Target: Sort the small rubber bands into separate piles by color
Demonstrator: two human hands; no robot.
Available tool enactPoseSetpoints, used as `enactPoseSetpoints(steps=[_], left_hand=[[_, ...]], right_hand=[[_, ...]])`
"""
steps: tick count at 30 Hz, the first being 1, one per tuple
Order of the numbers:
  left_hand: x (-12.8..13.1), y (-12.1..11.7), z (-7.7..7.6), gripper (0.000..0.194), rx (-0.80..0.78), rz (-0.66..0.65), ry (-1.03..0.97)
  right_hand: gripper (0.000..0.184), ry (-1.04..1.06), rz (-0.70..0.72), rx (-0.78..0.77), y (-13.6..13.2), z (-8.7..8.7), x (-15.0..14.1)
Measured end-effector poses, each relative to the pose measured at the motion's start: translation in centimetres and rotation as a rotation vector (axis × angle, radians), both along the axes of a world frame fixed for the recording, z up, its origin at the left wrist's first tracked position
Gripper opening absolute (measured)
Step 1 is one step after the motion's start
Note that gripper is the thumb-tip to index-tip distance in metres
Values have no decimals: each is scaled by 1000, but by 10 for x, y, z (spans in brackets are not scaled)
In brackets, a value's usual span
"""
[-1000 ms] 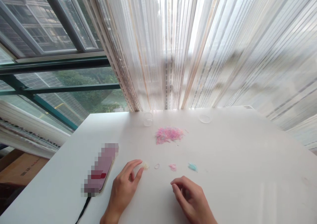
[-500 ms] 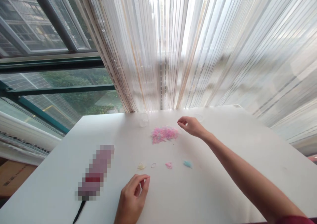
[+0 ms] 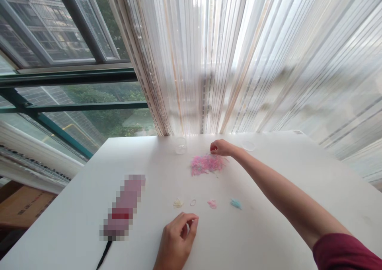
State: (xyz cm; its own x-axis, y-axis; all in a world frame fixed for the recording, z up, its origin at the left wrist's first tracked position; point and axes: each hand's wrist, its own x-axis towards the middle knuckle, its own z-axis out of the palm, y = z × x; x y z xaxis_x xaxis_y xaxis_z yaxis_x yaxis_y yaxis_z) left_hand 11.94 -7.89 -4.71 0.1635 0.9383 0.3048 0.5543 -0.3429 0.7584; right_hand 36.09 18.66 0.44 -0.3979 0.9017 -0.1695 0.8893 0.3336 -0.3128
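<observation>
A loose pile of small, thin elastic bands [image 3: 205, 166], mostly pink with some purple and blue, lies mid-table. At its back edge is my right hand [image 3: 220, 147], fingers pinched together; whatever they hold is too small to make out. My left hand [image 3: 179, 238] rests near the front, thumb and forefinger tips together with nothing visible in them. In a row beyond it lie a little yellow cluster [image 3: 178, 203], a single pale ring [image 3: 193, 202], a pink cluster [image 3: 212, 204] and a light blue cluster [image 3: 236, 203].
A clear plastic cup [image 3: 180, 146] stands behind the pile to the left, and a clear round lid [image 3: 248, 145] lies to the right. A blurred-out purple object with a black strap [image 3: 104, 254] lies at the left on the white table [image 3: 143, 154]. A striped curtain [image 3: 191, 63] hangs behind.
My right hand has moved left to the pile's back edge. My left hand keeps its pinched shape near the row. The whole view has shifted slightly.
</observation>
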Motion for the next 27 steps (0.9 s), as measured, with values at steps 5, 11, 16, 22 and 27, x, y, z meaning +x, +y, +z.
enactPoseSetpoints(steps=[5,11,16,22,27], left_hand=[[0,0,1,17,-7,-16,46],[0,0,1,20,8,-16,45],[-1,0,1,20,5,-14,26],[-1,-1,2,17,8,-22,15],[-2,-1,2,15,6,-51,15]], right_hand=[[12,-48,10,13,-5,-3,-5],[18,14,-37,21,-12,4,-5],[13,204,-86,76,-47,28,6],[13,598,-13,93,-169,28,4],[13,793,-115,27,-254,-20,-26]])
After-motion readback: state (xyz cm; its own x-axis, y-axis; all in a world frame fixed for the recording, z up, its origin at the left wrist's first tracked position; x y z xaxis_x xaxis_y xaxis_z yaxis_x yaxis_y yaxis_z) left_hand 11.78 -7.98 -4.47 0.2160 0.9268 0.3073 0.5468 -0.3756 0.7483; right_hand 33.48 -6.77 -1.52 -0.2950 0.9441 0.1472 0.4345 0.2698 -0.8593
